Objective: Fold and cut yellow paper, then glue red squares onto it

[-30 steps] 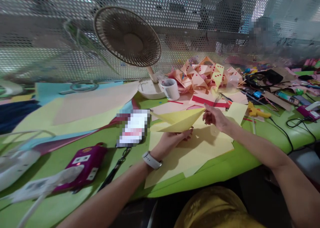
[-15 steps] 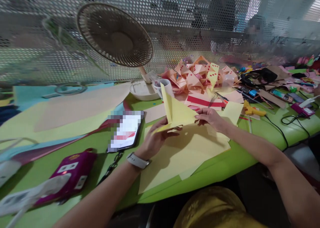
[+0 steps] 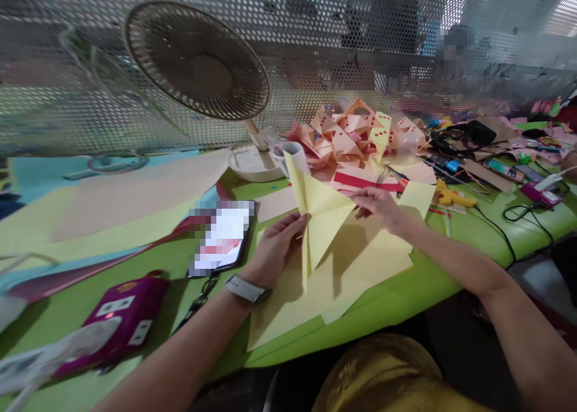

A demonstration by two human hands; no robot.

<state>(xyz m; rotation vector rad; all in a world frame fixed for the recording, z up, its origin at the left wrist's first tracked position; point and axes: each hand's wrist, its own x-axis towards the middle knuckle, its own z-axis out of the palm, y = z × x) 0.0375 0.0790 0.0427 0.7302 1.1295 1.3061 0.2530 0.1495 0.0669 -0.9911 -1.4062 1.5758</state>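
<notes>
A creased piece of yellow paper (image 3: 327, 210), folded into pointed flaps, is held up between my two hands. My left hand (image 3: 279, 246) pinches its left edge near the middle fold, thumb and fingers closed. At the right corner, my right hand (image 3: 376, 207) grips the paper between thumb and fingertips. Below both hands lie larger flat yellow sheets (image 3: 279, 316), with the folded paper's shadow on them. A lit phone (image 3: 229, 234) rests left of my left hand.
A fan (image 3: 202, 63) stands behind, beside a white cup (image 3: 295, 153). Folded orange paper pieces with red dots (image 3: 351, 132) are heaped at the back. A yellow glue gun (image 3: 453, 196) lies right, its cord trailing. At front left sits a purple power socket block (image 3: 121, 310).
The yellow paper has been tilted, so its lower flap now points down and its creased face shows. My left hand has turned from under the paper to pinch its left edge.
</notes>
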